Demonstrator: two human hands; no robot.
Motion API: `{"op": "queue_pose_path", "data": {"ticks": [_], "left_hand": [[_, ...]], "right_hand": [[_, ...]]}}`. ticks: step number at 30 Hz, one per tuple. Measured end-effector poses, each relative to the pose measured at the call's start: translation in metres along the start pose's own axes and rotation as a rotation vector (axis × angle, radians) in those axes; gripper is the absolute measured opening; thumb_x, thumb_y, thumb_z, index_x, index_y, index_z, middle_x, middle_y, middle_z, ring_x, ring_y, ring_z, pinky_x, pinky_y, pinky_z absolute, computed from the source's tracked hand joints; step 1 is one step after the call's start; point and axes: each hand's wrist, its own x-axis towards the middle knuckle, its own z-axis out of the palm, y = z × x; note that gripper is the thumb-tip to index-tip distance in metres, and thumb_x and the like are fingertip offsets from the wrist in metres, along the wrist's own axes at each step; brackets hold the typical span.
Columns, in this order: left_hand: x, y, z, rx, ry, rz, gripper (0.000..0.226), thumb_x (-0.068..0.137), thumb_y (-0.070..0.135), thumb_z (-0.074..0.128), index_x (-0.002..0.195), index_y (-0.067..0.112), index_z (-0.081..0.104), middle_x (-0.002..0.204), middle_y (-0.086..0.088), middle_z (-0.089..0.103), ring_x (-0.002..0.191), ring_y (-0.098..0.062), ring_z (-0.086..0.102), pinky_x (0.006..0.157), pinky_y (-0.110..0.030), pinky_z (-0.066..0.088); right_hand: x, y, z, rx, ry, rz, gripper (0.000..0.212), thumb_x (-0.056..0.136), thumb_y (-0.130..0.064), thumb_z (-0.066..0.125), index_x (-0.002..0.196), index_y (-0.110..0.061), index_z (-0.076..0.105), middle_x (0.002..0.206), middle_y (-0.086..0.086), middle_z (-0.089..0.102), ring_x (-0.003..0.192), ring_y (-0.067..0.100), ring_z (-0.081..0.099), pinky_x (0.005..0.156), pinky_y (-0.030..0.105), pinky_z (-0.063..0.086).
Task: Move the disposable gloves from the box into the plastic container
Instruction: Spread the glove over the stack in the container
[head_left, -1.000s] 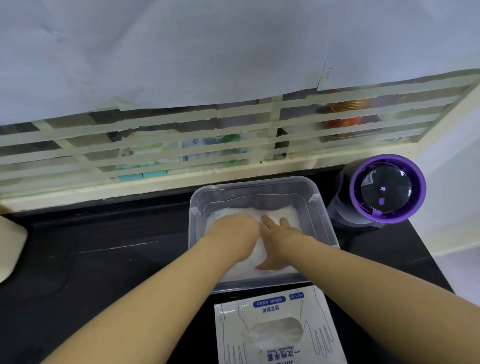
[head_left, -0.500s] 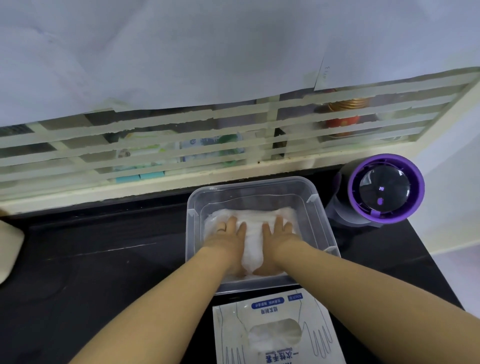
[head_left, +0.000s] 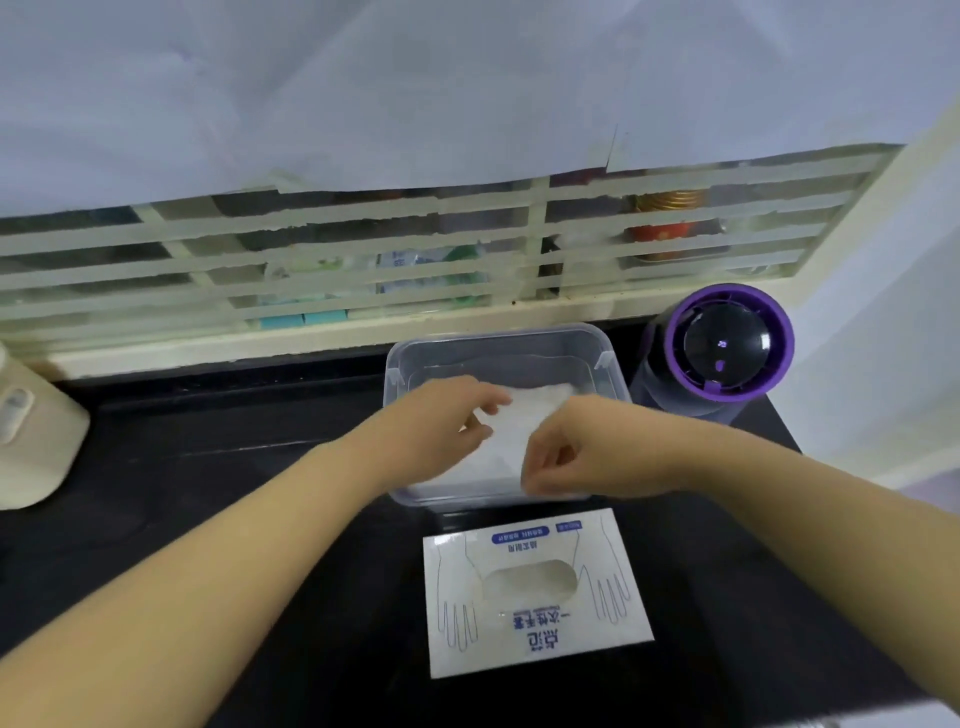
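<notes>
A white stack of thin disposable gloves (head_left: 519, 436) lies in the clear rectangular plastic container (head_left: 498, 336), directly beneath the left grip (head_left: 436, 422) and right grip (head_left: 587, 448), both loosely curled; whether film is pinched cannot be told. The white cardboard glove box (head_left: 540, 647) is set on the black counter (head_left: 234, 467) just nearer the person, and is judged closest to the right grip.

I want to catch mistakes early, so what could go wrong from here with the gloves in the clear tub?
The left hand and right hand hover with curled fingers over the gloves; thin sheets clinging to them could get dragged out of the plastic container. The box lies between the forearms, so an arm pulling back might knock it. Something pale shows in the box's opening, perhaps gloves left behind.
</notes>
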Motion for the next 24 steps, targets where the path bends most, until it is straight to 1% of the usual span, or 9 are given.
{"op": "queue_pose_path", "data": {"ticks": [2,5,7,9,12,14,15,18,24], "left_hand": [[-0.021,0.005,0.005,0.003,0.043,0.077,0.037,0.099,0.022,0.052,0.135,0.03,0.051,0.122,0.016,0.056,0.099,0.0,0.055,0.091,-0.019,0.046],[-0.049,0.011,0.027,0.066,0.001,0.214,0.033,0.097,0.03,0.053,0.13,0.031,0.056,0.122,0.014,0.057,0.108,0.001,0.05,0.093,-0.021,0.046],[-0.06,0.015,0.046,0.152,-0.047,0.37,0.034,0.096,0.034,0.047,0.127,0.027,0.059,0.121,0.009,0.059,0.116,-0.008,0.048,0.091,-0.032,0.049],[-0.068,0.015,0.061,0.261,-0.097,0.452,0.04,0.095,0.034,0.041,0.131,0.024,0.056,0.129,0.004,0.056,0.115,-0.017,0.052,0.085,-0.036,0.052],[-0.074,0.0,0.085,0.37,-0.231,0.329,0.07,0.094,0.042,0.055,0.153,0.028,0.02,0.16,0.003,0.018,0.141,-0.019,0.027,0.111,-0.035,0.034],[-0.075,-0.011,0.093,0.384,-0.283,0.201,0.095,0.087,0.055,0.061,0.156,0.024,0.004,0.163,0.002,-0.005,0.149,-0.017,0.006,0.12,-0.031,0.01],[-0.074,-0.017,0.096,0.368,-0.296,0.161,0.1,0.084,0.059,0.062,0.156,0.022,0.001,0.163,0.002,-0.009,0.15,-0.017,0.002,0.12,-0.031,0.006],[-0.072,-0.02,0.099,0.346,-0.314,0.118,0.105,0.082,0.062,0.063,0.156,0.021,0.001,0.163,0.0,-0.009,0.149,-0.019,0.004,0.12,-0.032,0.009],[-0.072,-0.016,0.098,0.351,-0.331,0.088,0.106,0.082,0.06,0.064,0.156,0.021,-0.001,0.163,0.0,-0.009,0.149,-0.02,0.005,0.12,-0.037,0.013]], "right_hand": [[-0.009,0.001,0.021,-0.044,-0.193,-0.003,0.024,0.096,-0.028,0.055,0.114,-0.021,0.069,0.106,-0.008,0.071,0.092,0.005,0.064,0.082,0.016,0.049],[0.001,0.023,0.073,-0.339,-0.239,0.002,0.034,0.098,-0.017,0.048,0.128,-0.026,0.059,0.124,-0.004,0.061,0.11,0.017,0.058,0.089,0.026,0.044],[0.012,0.041,0.105,-0.549,-0.202,-0.053,0.042,0.094,-0.006,0.045,0.13,-0.027,0.053,0.12,0.003,0.056,0.104,0.028,0.058,0.079,0.036,0.047],[0.018,0.051,0.119,-0.668,-0.121,-0.136,0.036,0.094,-0.006,0.046,0.126,-0.021,0.05,0.111,0.008,0.053,0.087,0.03,0.056,0.063,0.036,0.042],[0.022,0.056,0.126,-0.698,-0.027,-0.189,0.028,0.095,-0.011,0.049,0.121,-0.018,0.054,0.103,0.007,0.054,0.072,0.026,0.049,0.055,0.034,0.033],[0.027,0.061,0.133,-0.71,0.028,-0.219,0.023,0.091,-0.007,0.052,0.11,-0.017,0.061,0.096,0.004,0.056,0.064,0.025,0.044,0.053,0.034,0.033],[0.03,0.062,0.135,-0.734,0.054,-0.24,0.018,0.086,-0.007,0.059,0.099,-0.017,0.065,0.088,0.003,0.056,0.058,0.023,0.041,0.05,0.032,0.031],[0.033,0.054,0.132,-0.728,0.096,-0.276,0.019,0.062,-0.008,0.079,0.068,-0.02,0.065,0.066,-0.003,0.052,0.042,0.019,0.04,0.041,0.024,0.024],[0.012,0.042,0.117,-0.659,0.074,-0.265,0.006,0.09,-0.01,0.057,0.091,-0.016,0.06,0.091,0.0,0.044,0.063,0.022,0.046,0.053,0.034,0.033]]}}
